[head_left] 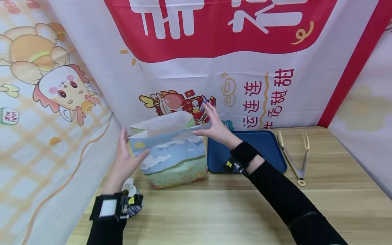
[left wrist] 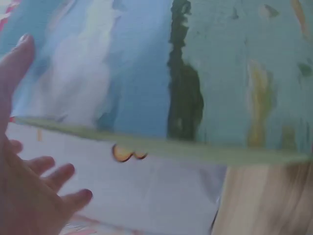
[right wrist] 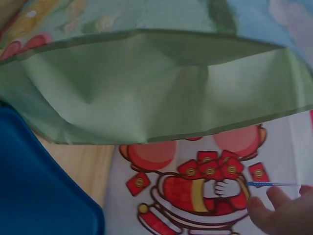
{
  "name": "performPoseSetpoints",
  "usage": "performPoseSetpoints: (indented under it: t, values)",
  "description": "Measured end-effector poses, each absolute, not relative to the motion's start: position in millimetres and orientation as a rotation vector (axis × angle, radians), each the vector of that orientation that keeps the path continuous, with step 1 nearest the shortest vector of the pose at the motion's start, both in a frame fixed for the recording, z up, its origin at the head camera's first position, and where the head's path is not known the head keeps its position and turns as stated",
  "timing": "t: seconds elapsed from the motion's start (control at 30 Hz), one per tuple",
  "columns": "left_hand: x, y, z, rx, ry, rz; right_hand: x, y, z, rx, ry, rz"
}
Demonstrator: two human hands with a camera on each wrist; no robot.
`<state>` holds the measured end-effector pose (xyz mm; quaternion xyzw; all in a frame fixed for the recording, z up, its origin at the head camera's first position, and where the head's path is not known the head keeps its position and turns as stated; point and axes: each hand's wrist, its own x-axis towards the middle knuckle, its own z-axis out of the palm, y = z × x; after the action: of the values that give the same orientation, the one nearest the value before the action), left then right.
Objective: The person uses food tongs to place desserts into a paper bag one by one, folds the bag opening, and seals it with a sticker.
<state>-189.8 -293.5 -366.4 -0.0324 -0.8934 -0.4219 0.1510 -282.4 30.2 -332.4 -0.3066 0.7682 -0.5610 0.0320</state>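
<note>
A paper bag printed with sky, clouds and a meadow stands on the table with its top gaping. My left hand is at its left side, thumb across the front and the other fingers spread, as the left wrist view also shows beside the bag's printed face. At the upper right corner of the bag is my right hand, fingers stretched, thumb over the rim. A thin blue strip shows by the right fingertips; I cannot tell whether they hold it. The bag's green side panel faces the right wrist view.
A dark blue tray lies behind and right of the bag, partly behind the right forearm. Tongs with beige tips lie right of it. A white and dark blue item is partly hidden by the left wrist. Printed cloth walls border the table.
</note>
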Motion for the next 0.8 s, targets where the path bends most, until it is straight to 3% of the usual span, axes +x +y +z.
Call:
performPoseSetpoints:
  t: [0.3,0.8]
  values:
    - [-229.1,-290.3,-365.7,-0.247,-2.425,-1.555,-330.7,12.0,-362.3,-1.076,2.163,-1.621]
    - [-226.2,-292.9,-380.6,-0.366,-2.157,-1.710,-319.0,-3.4,-354.0,-1.281,2.296,-1.629]
